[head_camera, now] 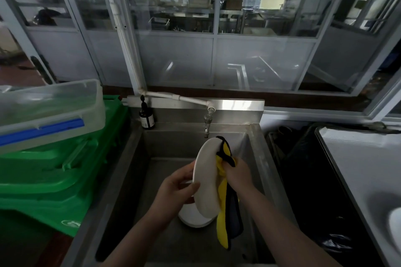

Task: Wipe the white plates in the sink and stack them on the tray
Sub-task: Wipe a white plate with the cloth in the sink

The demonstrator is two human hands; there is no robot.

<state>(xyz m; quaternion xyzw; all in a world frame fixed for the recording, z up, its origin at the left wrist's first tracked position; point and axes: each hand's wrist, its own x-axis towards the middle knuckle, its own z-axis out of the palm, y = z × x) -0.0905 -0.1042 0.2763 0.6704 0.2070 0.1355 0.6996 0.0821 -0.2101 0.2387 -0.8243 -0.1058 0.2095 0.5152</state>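
Observation:
Over the steel sink [138, 171] I hold a white plate [207, 178] almost on edge. My left hand [175, 191] grips its left rim, thumb on the near face. My right hand [237, 174] grips a yellow cloth [223, 219] with a dark border and presses it against the plate's right side; the cloth hangs down below the hand. More white plates [193, 219] lie on the sink floor under the held one, mostly hidden. At the far right, a metal tray [358, 158] bears a white plate [396, 225] at the frame's edge.
A tap [207, 123] juts out just behind the plate's top. A dark bottle [147, 118] stands at the sink's back left corner. Green crates [54, 178] with a clear plastic box [50, 112] on top sit left. A black-lined bin [308, 180] stands between sink and tray.

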